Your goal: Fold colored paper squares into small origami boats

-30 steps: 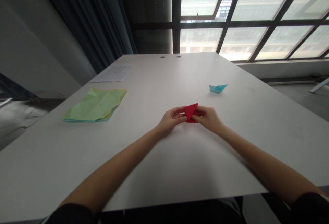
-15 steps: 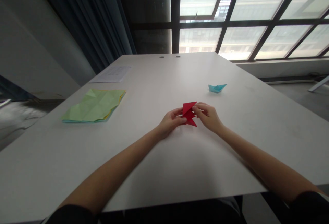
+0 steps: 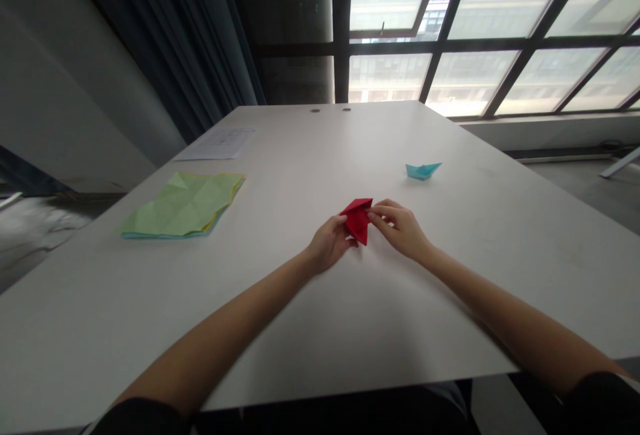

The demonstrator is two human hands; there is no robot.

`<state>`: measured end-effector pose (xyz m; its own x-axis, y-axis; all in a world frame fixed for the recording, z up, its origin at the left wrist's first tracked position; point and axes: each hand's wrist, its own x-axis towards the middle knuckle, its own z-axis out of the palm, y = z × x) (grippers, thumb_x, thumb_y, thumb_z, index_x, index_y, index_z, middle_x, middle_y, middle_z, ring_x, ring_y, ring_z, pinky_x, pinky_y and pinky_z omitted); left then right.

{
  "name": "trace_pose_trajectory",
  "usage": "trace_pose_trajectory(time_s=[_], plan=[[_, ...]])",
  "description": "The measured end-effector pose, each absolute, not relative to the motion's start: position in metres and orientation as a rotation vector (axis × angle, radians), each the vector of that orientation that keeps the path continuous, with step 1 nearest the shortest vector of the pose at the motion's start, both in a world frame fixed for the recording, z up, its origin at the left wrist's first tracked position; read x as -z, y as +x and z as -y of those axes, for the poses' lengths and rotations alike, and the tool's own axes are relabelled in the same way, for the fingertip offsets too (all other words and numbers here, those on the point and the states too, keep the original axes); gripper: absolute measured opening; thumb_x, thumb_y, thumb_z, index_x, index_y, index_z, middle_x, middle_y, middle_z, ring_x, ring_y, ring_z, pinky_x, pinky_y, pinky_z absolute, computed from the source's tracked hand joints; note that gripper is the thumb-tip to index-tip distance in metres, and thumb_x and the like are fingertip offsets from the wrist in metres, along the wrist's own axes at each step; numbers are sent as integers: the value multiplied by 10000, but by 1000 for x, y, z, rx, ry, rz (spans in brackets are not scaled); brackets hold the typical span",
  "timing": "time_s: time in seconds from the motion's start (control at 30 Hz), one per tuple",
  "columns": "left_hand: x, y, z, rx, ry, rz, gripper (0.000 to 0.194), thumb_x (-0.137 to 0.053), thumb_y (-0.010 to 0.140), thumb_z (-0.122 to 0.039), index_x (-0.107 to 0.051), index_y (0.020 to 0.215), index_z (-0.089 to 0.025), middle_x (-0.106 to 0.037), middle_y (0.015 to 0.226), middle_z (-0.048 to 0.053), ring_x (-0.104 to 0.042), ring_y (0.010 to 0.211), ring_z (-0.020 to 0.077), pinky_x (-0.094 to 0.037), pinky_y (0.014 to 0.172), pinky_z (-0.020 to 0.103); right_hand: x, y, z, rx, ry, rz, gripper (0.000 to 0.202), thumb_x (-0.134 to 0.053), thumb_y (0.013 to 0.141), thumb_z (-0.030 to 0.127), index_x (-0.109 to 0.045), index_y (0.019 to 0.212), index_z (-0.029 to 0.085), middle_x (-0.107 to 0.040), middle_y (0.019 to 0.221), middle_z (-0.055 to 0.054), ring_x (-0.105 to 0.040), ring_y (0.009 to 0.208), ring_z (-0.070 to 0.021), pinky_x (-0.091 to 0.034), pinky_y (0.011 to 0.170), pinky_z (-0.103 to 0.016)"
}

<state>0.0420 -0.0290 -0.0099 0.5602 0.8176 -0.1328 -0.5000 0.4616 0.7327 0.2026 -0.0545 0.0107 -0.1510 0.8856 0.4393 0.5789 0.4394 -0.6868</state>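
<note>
A small red folded paper (image 3: pixel 358 222) is held between both hands, above the middle of the white table (image 3: pixel 320 328). My left hand (image 3: pixel 330 240) grips its left side, the thumb on top and the other fingers partly hidden beneath. With thumb and fingertips, my right hand (image 3: pixel 397 223) pinches the right edge. The paper is partly opened, its folded flap at the top and a point aimed down toward me.
Farther back on the right lies a blue folded paper boat (image 3: pixel 423 171). A stack of creased coloured sheets (image 3: pixel 183 205), light green uppermost, rests on the left. Behind it is a printed white sheet (image 3: pixel 217 144). Windows (image 3: pixel 480 78) stand beyond the table.
The red paper has turned and shifted slightly left, and its hollow now faces me more. My left thumb has moved up its side; my right hand still pinches the right edge.
</note>
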Motion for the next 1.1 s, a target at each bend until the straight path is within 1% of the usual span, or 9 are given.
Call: trace_pose_trajectory(time_s=[0.2, 0.37, 0.43, 0.53, 0.63, 0.73, 0.83, 0.97, 1.1], plan=[[7, 43, 31, -843, 693, -526, 272, -425, 756, -257, -575, 952, -144, -617, 813, 57, -526, 709, 161, -392, 640, 282, -8, 206, 52, -453, -1221, 1941, 219, -468, 827, 306, -653, 902, 217, -479, 849, -58, -501, 744, -148, -462, 582, -269], [9, 45, 30, -879, 720, -535, 253, -408, 786, -260, -581, 929, -144, -601, 760, 44, -518, 697, 157, -389, 638, 276, -12, 206, 55, -429, -1194, 2028, 280, -386, 870, 301, -641, 842, 190, -475, 858, -66, -486, 795, -160, -451, 714, -317], [11, 45, 30, -898, 741, -536, 246, -404, 795, -257, -580, 924, -143, -597, 758, 42, -512, 673, 151, -384, 627, 273, -13, 204, 57, -393, -1207, 2058, 258, -416, 856, 321, -637, 875, 190, -480, 878, -70, -486, 826, -172, -439, 766, -340], [14, 46, 30, -920, 798, -539, 228, -422, 801, -260, -576, 922, -144, -588, 759, 34, -495, 635, 134, -370, 606, 261, -11, 200, 59, -334, -1244, 2026, 237, -533, 785, 355, -632, 934, 199, -490, 910, -73, -490, 858, -189, -436, 792, -355], [15, 46, 32, -921, 862, -568, 229, -456, 806, -313, -579, 920, -157, -578, 764, 26, -482, 630, 124, -348, 563, 245, -9, 197, 59, -289, -1264, 1959, 191, -558, 760, 303, -645, 900, 206, -503, 923, -73, -502, 861, -192, -441, 790, -357], [14, 46, 33, -905, 895, -588, 291, -444, 813, -402, -591, 925, -176, -582, 805, 31, -490, 682, 134, -337, 547, 238, -6, 197, 57, -263, -1305, 1898, 162, -528, 762, 243, -656, 856, 209, -504, 964, -77, -514, 836, -189, -450, 766, -364], [14, 46, 33, -912, 922, -577, 319, -448, 808, -437, -596, 935, -185, -587, 843, 38, -493, 711, 135, -342, 556, 233, -4, 197, 56, -245, -1344, 1875, 167, -524, 756, 233, -662, 848, 206, -496, 993, -84, -515, 841, -192, -448, 771, -369], [16, 45, 32, -899, 1036, -563, 361, -522, 775, -421, -566, 1056, -199, -595, 958, 56, -515, 764, 136, -344, 564, 217, -1, 196, 57, -174, -1331, 1863, 158, -583, 721, 277, -666, 837, 207, -484, 1048, -93, -499, 898, -215, -432, 809, -391], [16, 42, 31, -862, 1164, -546, 472, -631, 712, -361, -527, 1144, -203, -585, 1062, 77, -538, 805, 137, -363, 609, 209, -1, 195, 57, -157, -1325, 1810, 110, -580, 718, 244, -673, 767, 211, -486, 1047, -88, -477, 912, -222, -425, 809, -394]])
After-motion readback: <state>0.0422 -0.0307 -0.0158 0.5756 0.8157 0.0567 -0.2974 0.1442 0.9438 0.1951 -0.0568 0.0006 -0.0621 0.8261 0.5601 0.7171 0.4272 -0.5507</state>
